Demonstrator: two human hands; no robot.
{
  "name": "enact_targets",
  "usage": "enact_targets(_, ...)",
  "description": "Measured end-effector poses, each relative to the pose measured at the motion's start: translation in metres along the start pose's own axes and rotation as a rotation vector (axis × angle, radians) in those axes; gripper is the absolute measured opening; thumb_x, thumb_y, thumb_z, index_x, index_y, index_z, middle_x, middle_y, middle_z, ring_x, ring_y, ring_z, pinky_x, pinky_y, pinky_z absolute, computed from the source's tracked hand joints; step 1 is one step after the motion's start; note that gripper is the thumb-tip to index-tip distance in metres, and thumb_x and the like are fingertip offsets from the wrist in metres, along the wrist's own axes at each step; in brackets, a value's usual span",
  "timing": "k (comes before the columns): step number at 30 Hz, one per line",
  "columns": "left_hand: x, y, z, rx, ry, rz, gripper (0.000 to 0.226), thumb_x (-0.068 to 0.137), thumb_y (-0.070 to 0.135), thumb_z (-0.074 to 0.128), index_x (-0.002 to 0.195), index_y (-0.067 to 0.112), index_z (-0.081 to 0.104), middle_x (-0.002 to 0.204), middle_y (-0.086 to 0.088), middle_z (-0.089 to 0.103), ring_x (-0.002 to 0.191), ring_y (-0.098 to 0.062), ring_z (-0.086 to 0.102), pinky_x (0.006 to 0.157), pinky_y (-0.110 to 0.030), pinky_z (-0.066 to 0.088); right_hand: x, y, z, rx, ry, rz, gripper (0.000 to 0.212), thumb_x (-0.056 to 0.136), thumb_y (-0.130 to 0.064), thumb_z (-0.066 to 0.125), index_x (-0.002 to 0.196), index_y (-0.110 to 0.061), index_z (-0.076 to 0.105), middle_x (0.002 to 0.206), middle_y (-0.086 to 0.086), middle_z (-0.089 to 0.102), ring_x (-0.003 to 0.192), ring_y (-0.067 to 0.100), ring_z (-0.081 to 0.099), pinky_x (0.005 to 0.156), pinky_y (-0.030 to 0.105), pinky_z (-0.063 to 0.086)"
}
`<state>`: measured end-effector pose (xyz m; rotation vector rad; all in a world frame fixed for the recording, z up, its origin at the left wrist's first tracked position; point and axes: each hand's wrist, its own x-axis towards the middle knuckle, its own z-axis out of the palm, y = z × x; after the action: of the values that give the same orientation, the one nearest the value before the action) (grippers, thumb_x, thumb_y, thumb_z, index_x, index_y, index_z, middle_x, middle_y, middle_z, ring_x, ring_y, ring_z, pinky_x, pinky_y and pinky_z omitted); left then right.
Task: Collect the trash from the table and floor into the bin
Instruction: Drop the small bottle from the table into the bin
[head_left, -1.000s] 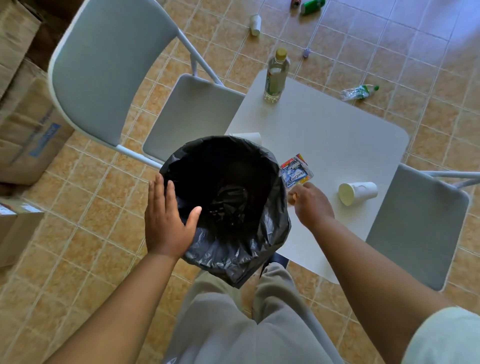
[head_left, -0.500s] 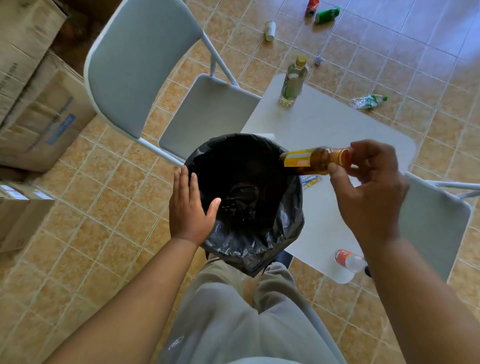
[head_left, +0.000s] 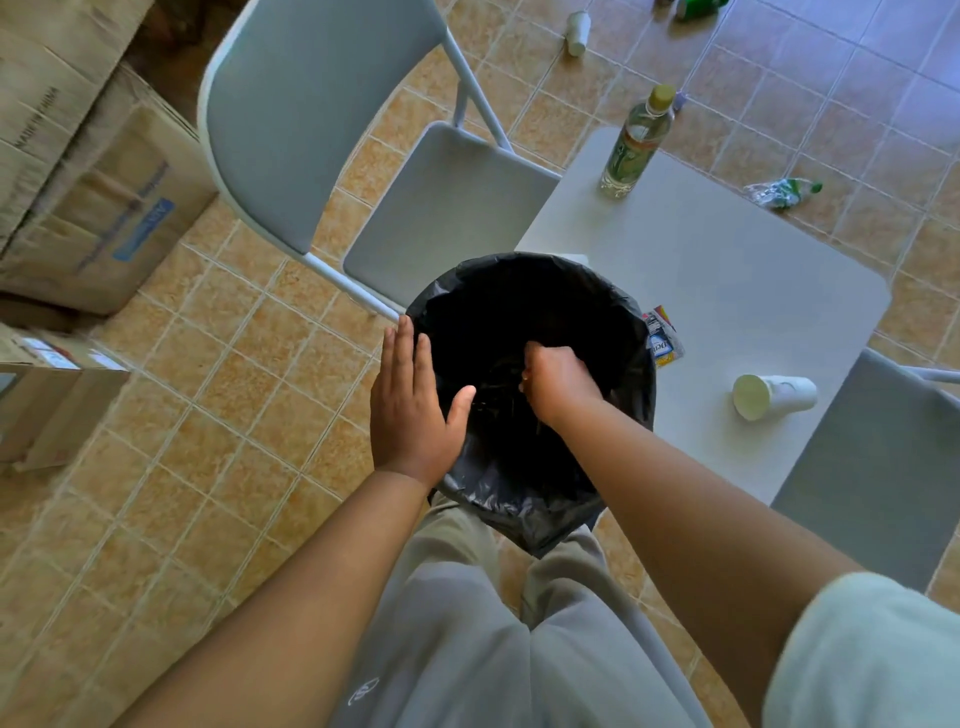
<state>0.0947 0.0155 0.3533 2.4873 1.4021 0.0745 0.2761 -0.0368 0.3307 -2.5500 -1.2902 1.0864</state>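
Observation:
A bin lined with a black bag (head_left: 519, 519) stands between my knees against the white table (head_left: 727, 291). My left hand (head_left: 410, 410) lies flat on the bin's left rim with straight fingers. My right hand (head_left: 558, 382) is down inside the bin's mouth, its fingers curled round an amber bottle of which only a yellowish sliver shows. On the table lie a snack wrapper (head_left: 662, 338), a tipped paper cup (head_left: 774, 396) and an upright clear bottle with a yellow cap (head_left: 636, 145).
On the tiled floor beyond the table lie a crushed plastic bottle (head_left: 782, 191), a white cup (head_left: 577, 32) and a green item (head_left: 696, 8). A grey folding chair (head_left: 311, 119) stands left of the table and another (head_left: 872, 467) at right. Cardboard boxes (head_left: 93, 182) are stacked at far left.
My right hand lifted an amber bottle from beside the table, carried it over the bin and has gone down into the bin's mouth. My left hand stayed on the rim.

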Motion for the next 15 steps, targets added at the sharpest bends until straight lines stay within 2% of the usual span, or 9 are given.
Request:
enact_targets(3,0.001,0.000,0.000,0.006,0.006,0.000,0.075,0.093,0.050,0.046,0.149,0.002,0.029,0.162,-0.013,0.012,0.150,-0.028,0.006,0.119,-0.039,0.016,0.016,0.005,0.008,-0.026,-0.097,0.052,0.022,0.093,-0.012,0.051,0.110,-0.011,0.065,0.106,0.014,0.065,0.099,0.034,0.063,0.079,0.037,0.050)
enact_targets(6,0.000,0.000,0.000,0.012,0.001,0.000,0.075,0.093,0.049,0.047,0.148,0.002,0.029,0.162,-0.013,0.012,0.150,-0.027,0.006,0.118,-0.039,0.017,0.015,0.007,0.009,-0.012,-0.102,0.054,0.026,0.092,-0.011,0.053,0.115,-0.012,0.065,0.098,0.010,0.062,0.093,0.030,0.063,0.079,0.034,0.052)
enact_targets(8,-0.001,-0.001,-0.001,0.012,-0.003,0.001,0.075,0.092,0.049,0.047,0.149,0.002,0.029,0.162,-0.013,0.012,0.150,-0.027,0.006,0.118,-0.039,0.018,0.008,0.007,0.000,0.067,0.008,-0.006,0.028,0.092,-0.016,0.055,0.118,-0.016,0.065,0.104,0.010,0.063,0.093,0.031,0.063,0.080,0.034,0.054)
enact_targets(11,0.000,-0.002,-0.002,0.015,-0.011,0.006,0.075,0.092,0.046,0.049,0.148,0.001,0.029,0.161,-0.014,0.012,0.150,-0.028,0.006,0.118,-0.041,0.021,-0.010,0.013,-0.021,0.162,0.266,-0.191,0.028,0.093,-0.022,0.058,0.120,-0.016,0.066,0.115,0.004,0.064,0.100,0.026,0.063,0.085,0.036,0.054)
enact_targets(13,0.000,-0.001,-0.004,0.021,-0.020,0.003,0.074,0.092,0.045,0.051,0.148,0.001,0.029,0.161,-0.014,0.012,0.150,-0.028,0.007,0.118,-0.042,0.021,-0.024,0.022,-0.033,0.176,0.436,-0.304,0.026,0.094,-0.019,0.059,0.118,-0.012,0.067,0.114,0.002,0.065,0.098,0.021,0.064,0.084,0.031,0.054)
enact_targets(15,0.000,0.001,-0.007,0.028,-0.025,-0.006,0.075,0.092,0.045,0.052,0.149,0.002,0.029,0.161,-0.014,0.015,0.149,-0.029,0.011,0.118,-0.044,0.021,-0.038,0.033,-0.043,0.160,0.583,-0.387,0.026,0.093,-0.013,0.060,0.117,-0.008,0.067,0.114,0.005,0.065,0.102,0.021,0.063,0.090,0.025,0.050)
